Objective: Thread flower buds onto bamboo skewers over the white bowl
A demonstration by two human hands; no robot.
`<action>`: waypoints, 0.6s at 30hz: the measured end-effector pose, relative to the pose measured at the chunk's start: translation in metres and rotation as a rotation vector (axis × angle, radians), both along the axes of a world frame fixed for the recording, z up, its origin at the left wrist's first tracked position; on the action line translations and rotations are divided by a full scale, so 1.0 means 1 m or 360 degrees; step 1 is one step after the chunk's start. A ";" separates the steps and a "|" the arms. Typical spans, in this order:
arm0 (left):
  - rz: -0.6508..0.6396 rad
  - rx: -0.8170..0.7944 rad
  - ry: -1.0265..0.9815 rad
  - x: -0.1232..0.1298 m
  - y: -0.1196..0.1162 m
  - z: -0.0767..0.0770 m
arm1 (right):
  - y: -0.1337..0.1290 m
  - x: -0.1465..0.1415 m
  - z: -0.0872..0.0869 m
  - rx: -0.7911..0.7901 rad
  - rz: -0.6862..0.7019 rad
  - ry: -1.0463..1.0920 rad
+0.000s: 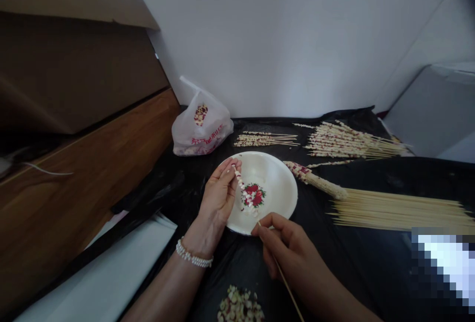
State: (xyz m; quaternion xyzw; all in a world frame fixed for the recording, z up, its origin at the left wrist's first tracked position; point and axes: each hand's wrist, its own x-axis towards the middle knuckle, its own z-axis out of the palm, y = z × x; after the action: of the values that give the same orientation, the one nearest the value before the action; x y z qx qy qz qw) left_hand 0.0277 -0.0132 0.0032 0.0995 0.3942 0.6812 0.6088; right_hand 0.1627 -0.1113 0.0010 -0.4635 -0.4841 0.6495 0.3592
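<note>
Over the left side of a white bowl (276, 196) with a red flower print, my left hand (220, 191) pinches the upper end of a kernel-threaded skewer (241, 183). The kernels are white and dark red, and the string slants down to the right above the bowl. My right hand (284, 245) closes round the skewer's bare lower part near the bowl's front rim. The bare stick runs on below that hand toward the bottom edge. A pile of loose kernels (240, 304) lies in front of the bowl. A beaded bracelet is on my left wrist.
A white plastic bag (202, 129) of kernels stands behind left. Threaded skewers (267, 139) lie behind the bowl, with a larger bundle (337, 140) to the right. A corn cob (315, 179) and bare sticks (397, 208) lie right. Black plastic sheeting (178, 178) covers the surface.
</note>
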 end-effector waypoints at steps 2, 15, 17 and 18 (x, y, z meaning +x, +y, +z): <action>-0.0008 0.0007 0.0006 0.000 0.000 0.000 | 0.000 0.000 0.000 0.0001 0.0005 0.0009; -0.0017 0.0002 -0.0048 -0.001 0.001 -0.002 | 0.000 0.000 0.000 -0.0027 0.0012 0.0030; -0.0012 0.0003 -0.0026 -0.001 0.001 -0.001 | 0.000 0.000 0.000 -0.0023 0.0014 0.0024; -0.0012 0.0007 -0.0007 -0.001 0.001 -0.001 | 0.000 0.000 0.000 -0.0016 0.0015 0.0021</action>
State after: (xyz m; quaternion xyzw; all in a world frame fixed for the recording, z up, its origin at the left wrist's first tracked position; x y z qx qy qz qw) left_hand 0.0271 -0.0127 0.0017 0.1009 0.3910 0.6801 0.6118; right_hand 0.1625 -0.1115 0.0008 -0.4586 -0.4807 0.6566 0.3570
